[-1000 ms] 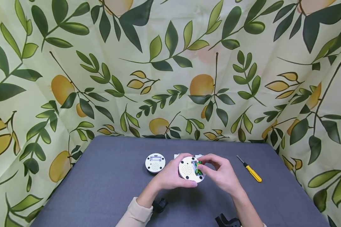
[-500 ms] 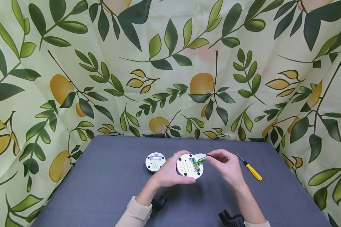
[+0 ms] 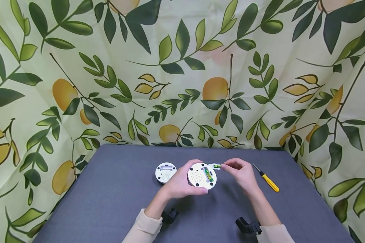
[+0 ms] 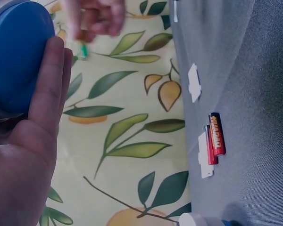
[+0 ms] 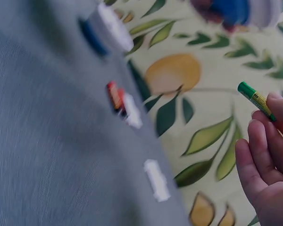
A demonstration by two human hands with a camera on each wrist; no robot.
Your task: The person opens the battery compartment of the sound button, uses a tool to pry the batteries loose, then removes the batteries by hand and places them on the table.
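My left hand grips a round white device by its edge, its perforated underside with dark feet facing up. In the left wrist view its other face is blue. One green battery lies in the device's uncovered battery compartment. To the right of the device, my right hand pinches a second green battery between thumb and fingertips, apart from the device. A similar round device sits underside up on the table, left of my left hand, and its compartment shows no battery.
Two small white covers lie at the back of the table, with red-and-black batteries beside one. A yellow-handled screwdriver lies to the right. Patterned cloth hangs behind the grey table.
My right hand has drawn a green battery from the compartment and moved it right, away from the device. The other green battery stays in place. My left hand keeps its hold, shifting slightly.
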